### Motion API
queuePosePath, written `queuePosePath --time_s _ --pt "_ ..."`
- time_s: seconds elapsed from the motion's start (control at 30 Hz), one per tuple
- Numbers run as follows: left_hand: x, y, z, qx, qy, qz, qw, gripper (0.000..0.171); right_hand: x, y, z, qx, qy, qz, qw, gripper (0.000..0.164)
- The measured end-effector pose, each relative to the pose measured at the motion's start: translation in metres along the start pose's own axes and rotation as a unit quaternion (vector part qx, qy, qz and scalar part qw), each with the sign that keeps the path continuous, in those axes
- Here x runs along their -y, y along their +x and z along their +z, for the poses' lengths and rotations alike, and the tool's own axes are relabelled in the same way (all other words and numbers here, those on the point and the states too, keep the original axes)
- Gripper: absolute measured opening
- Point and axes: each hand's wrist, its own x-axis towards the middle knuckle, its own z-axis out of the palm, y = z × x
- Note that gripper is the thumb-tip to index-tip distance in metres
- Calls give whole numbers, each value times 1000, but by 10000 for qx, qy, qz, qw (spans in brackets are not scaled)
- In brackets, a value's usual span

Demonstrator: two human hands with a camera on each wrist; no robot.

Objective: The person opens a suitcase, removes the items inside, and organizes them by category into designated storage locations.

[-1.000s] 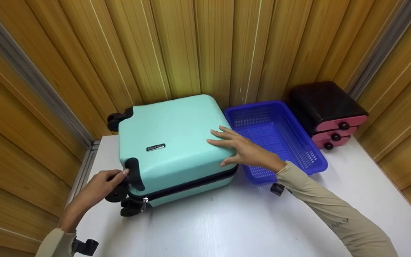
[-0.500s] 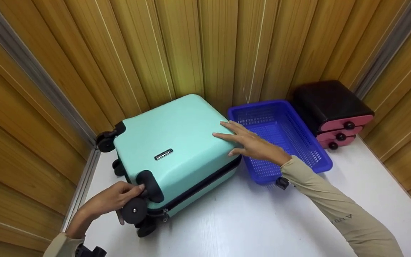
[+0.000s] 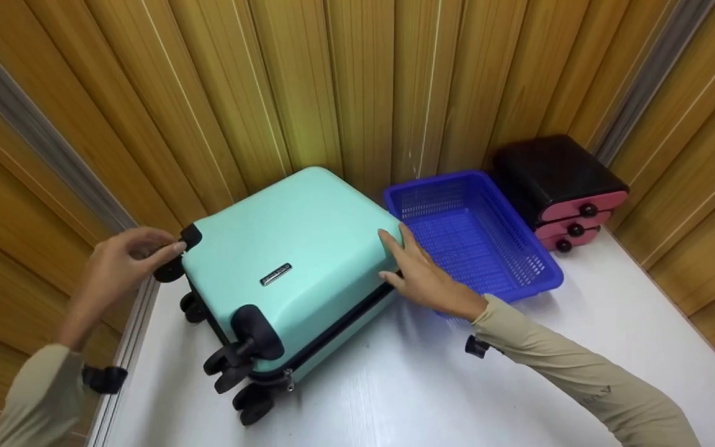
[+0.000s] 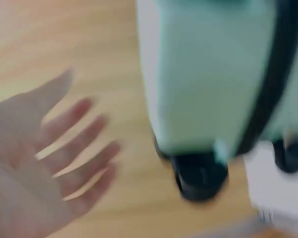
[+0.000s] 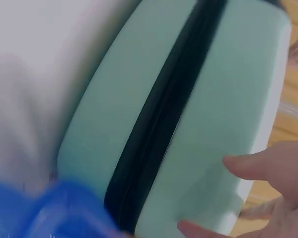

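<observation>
A mint-green hard-shell suitcase (image 3: pixel 308 230) lies flat on the white table, its wheel end to the left and turned toward the front. Black swivel wheels (image 3: pixel 230 366) and black corner guards (image 3: pixel 257 332) show on that end. At the back left wheel, my left hand (image 3: pixel 125 261) overlaps the corner in the head view. The left wrist view has that hand (image 4: pixel 44 153) with fingers spread, a gap between it and the suitcase. My right hand (image 3: pixel 422 276) lies at the suitcase's right front corner, fingers extended along its edge. The right wrist view is close on the dark zipper band (image 5: pixel 164 114).
Right beside the suitcase stands a blue perforated plastic basket (image 3: pixel 547 282). A small black drawer box (image 3: pixel 559 171) with pink fronts and round knobs sits behind it at the right. Wood-look panels (image 3: pixel 364 93) close in the back and sides of the white table (image 3: pixel 407 391).
The suitcase has swung round, its wheel end coming toward the front. My left hand has let go of the front wheel corner and moved to the back left one. The right hand stays at its corner.
</observation>
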Motion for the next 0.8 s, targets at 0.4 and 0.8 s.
queuePosePath --time_s 0.4,0.8 --pt "79 34 23 1238 -536 -510 9895 81 34 -34 51 -132 -334 -1087 9934 71" --pt "83 -12 15 764 58 -746 9943 81 23 -4 38 465 150 -1081 9929 65"
